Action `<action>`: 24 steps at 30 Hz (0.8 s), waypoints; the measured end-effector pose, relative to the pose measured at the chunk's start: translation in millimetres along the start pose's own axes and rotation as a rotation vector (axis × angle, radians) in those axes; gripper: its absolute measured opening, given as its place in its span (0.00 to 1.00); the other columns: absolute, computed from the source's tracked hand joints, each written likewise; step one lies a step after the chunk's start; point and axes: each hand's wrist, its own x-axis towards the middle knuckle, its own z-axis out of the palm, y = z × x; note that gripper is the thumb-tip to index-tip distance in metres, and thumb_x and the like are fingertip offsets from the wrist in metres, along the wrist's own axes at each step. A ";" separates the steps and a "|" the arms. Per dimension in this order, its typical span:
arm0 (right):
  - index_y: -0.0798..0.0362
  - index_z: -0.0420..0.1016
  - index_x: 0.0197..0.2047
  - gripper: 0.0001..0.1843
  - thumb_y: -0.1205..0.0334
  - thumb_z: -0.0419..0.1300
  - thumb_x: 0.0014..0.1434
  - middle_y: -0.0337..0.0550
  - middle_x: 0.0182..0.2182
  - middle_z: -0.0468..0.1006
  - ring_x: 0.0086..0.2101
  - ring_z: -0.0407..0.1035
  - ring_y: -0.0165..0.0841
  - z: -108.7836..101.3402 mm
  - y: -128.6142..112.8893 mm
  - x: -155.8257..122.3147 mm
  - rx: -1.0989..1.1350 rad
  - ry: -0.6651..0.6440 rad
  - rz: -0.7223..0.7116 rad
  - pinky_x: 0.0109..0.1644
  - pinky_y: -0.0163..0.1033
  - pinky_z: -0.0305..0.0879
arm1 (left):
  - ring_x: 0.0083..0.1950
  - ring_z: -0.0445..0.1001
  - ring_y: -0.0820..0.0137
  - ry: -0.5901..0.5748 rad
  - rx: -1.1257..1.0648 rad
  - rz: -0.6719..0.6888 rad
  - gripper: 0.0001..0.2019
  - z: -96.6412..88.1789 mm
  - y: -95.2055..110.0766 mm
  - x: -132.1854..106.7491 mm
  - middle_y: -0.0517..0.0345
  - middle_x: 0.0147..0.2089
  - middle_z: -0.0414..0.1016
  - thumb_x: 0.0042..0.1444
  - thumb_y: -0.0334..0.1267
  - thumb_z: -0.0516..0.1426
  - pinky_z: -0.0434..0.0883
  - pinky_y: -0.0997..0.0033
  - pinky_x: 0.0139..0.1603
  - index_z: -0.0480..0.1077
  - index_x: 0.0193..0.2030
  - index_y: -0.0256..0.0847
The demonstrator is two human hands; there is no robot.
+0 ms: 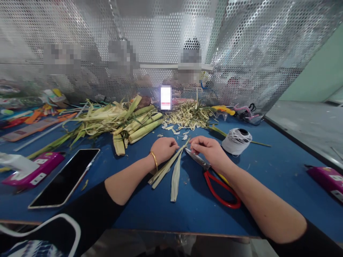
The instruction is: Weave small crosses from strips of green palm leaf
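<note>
Several narrow strips of pale green leaf or husk [175, 178] fan out over the blue table, their upper ends coming together between my two hands. My left hand [164, 149], with a gold bangle at the wrist, is closed in a pinch at the upper part of these strips. Close by, my right hand [205, 147] is pinched by the strips' tips; what lies between its fingertips is too small to make out. Scissors with red handles [222, 200] lie under my right hand, blades pointing toward the strips. A spool of white thread [236, 142] stands just beyond that hand.
Thick green stalks and leaves [107, 117] are heaped at back left, beside a pile of shredded scraps [189, 116]. A phone [65, 178] and a purple device [40, 169] lie left; another purple device [328, 180] is right. A perforated metal screen [158, 43] stands behind.
</note>
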 end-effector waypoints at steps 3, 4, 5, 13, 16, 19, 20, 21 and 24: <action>0.53 0.69 0.24 0.10 0.56 0.59 0.51 0.44 0.31 0.77 0.34 0.72 0.33 3.7 -5.2 -2.5 0.162 -0.186 0.028 0.36 0.37 0.65 | 0.28 0.69 0.70 -0.003 -0.015 -0.015 0.09 0.3 1.3 0.1 0.59 0.24 0.73 0.52 0.37 0.54 0.59 0.72 0.30 0.71 0.23 0.40; 0.53 0.69 0.25 0.11 0.55 0.59 0.51 0.44 0.30 0.77 0.33 0.72 0.33 5.3 -5.4 -2.8 0.201 -0.235 0.053 0.36 0.37 0.65 | 0.28 0.68 0.70 -0.003 -0.062 -0.032 0.09 0.4 2.3 -0.1 0.59 0.23 0.72 0.52 0.37 0.54 0.59 0.72 0.29 0.70 0.22 0.40; 0.53 0.68 0.26 0.11 0.54 0.60 0.52 0.43 0.29 0.77 0.31 0.73 0.32 6.8 -4.7 -2.8 0.226 -0.260 0.075 0.35 0.37 0.65 | 0.27 0.67 0.71 -0.006 -0.144 -0.067 0.10 0.4 3.6 -0.3 0.60 0.22 0.70 0.52 0.37 0.54 0.59 0.72 0.29 0.69 0.22 0.40; 0.53 0.67 0.28 0.15 0.50 0.61 0.52 0.38 0.25 0.74 0.28 0.71 0.29 8.2 6.0 1.5 0.189 -0.169 0.065 0.34 0.36 0.64 | 0.19 0.58 0.81 -0.182 -1.161 -0.327 0.09 2.4 17.3 -6.9 0.61 0.26 0.68 0.54 0.38 0.52 0.55 0.78 0.19 0.62 0.25 0.39; 0.52 0.67 0.27 0.15 0.49 0.60 0.52 0.38 0.25 0.74 0.28 0.69 0.29 9.1 5.1 0.4 0.167 -0.172 0.059 0.34 0.36 0.64 | 0.18 0.58 0.81 -0.201 -1.207 -0.302 0.09 5.7 18.1 -8.5 0.64 0.24 0.65 0.55 0.39 0.51 0.56 0.79 0.19 0.61 0.26 0.39; 0.52 0.66 0.25 0.15 0.49 0.59 0.53 0.37 0.22 0.72 0.25 0.66 0.29 11.6 4.5 -0.1 0.101 -0.170 0.025 0.34 0.36 0.63 | 0.18 0.58 0.81 -0.151 -0.997 -0.223 0.10 10.2 15.5 -6.8 0.65 0.21 0.63 0.55 0.38 0.51 0.56 0.80 0.19 0.59 0.25 0.39; 0.51 0.66 0.25 0.15 0.50 0.59 0.53 0.36 0.21 0.71 0.25 0.65 0.29 12.6 4.8 0.0 0.078 -0.167 0.019 0.33 0.36 0.63 | 0.18 0.58 0.81 -0.135 -0.923 -0.195 0.10 11.6 14.4 -5.9 0.66 0.20 0.63 0.55 0.37 0.51 0.56 0.80 0.19 0.59 0.24 0.39; 0.51 0.65 0.24 0.15 0.50 0.59 0.53 0.36 0.21 0.70 0.24 0.64 0.29 13.8 5.4 0.3 0.057 -0.164 0.018 0.32 0.36 0.62 | 0.18 0.57 0.81 -0.122 -0.876 -0.176 0.10 13.0 13.2 -4.9 0.66 0.20 0.63 0.54 0.36 0.51 0.56 0.80 0.20 0.59 0.23 0.39; 0.51 0.65 0.23 0.15 0.51 0.59 0.53 0.35 0.20 0.69 0.23 0.63 0.28 16.8 8.6 0.9 0.032 -0.153 0.028 0.31 0.36 0.61 | 0.17 0.55 0.80 -0.097 -0.828 -0.160 0.10 15.4 10.2 -2.7 0.68 0.17 0.60 0.52 0.33 0.51 0.54 0.80 0.19 0.58 0.21 0.39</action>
